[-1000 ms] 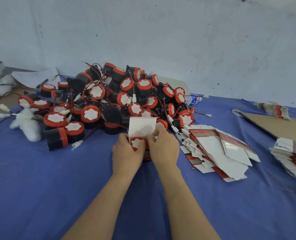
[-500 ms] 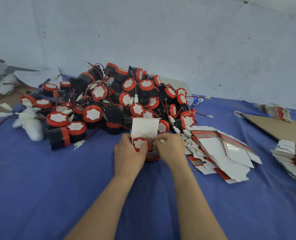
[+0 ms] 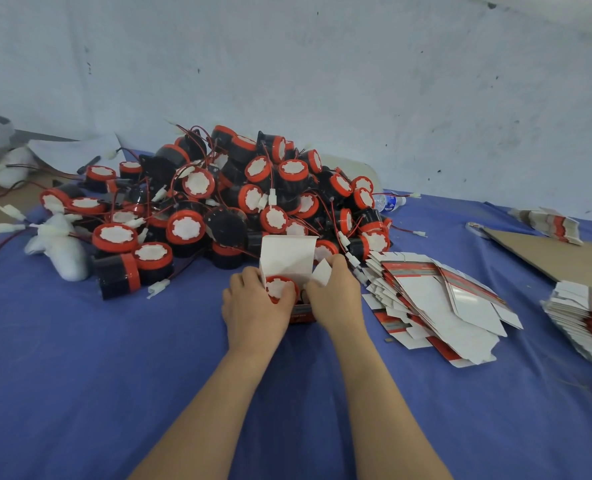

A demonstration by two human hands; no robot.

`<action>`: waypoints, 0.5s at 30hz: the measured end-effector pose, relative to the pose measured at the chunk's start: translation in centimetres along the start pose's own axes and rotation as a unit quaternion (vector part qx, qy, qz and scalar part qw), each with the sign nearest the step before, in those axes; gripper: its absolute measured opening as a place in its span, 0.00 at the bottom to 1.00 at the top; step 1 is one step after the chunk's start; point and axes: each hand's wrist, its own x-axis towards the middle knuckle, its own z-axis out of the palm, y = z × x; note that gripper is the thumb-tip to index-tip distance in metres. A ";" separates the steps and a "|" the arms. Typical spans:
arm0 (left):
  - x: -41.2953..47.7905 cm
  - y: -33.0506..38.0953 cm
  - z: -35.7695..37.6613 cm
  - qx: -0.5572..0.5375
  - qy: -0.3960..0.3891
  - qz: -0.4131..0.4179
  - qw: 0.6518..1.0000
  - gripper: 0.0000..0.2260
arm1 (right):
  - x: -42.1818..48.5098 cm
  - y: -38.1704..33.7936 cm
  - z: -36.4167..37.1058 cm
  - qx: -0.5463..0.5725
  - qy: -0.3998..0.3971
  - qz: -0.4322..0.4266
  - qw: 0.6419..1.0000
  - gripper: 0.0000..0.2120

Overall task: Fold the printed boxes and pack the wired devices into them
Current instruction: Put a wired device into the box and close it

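blue-covered surface (image 3: 114, 375) is seen nearest | printed box (image 3: 300, 314) is held upright on it, lid flap raised | box side is gripped by left hand (image 3: 253, 306) | other side is gripped by right hand (image 3: 336, 299), side flap apparently pinched | wired device (image 3: 280, 289) is seated in box, red cap up | flat boxes (image 3: 436, 299) are stacked just right | device pile (image 3: 218, 202) is heaped behind
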 end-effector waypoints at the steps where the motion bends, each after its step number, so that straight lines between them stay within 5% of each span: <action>1: 0.0 0.0 0.0 -0.007 -0.001 0.000 1.000 0.18 | 0.0 0.0 -0.1 -0.013 -0.010 -0.011 1.000 0.22; 12: -0.5 0.2 -0.5 -0.106 0.010 0.096 0.990 0.20 | 0.4 0.1 0.6 -0.009 0.048 0.000 0.999 0.16; 15: -0.4 0.2 -0.5 -0.182 -0.015 0.129 0.975 0.07 | 0.5 0.3 0.3 -0.005 0.070 -0.010 0.998 0.14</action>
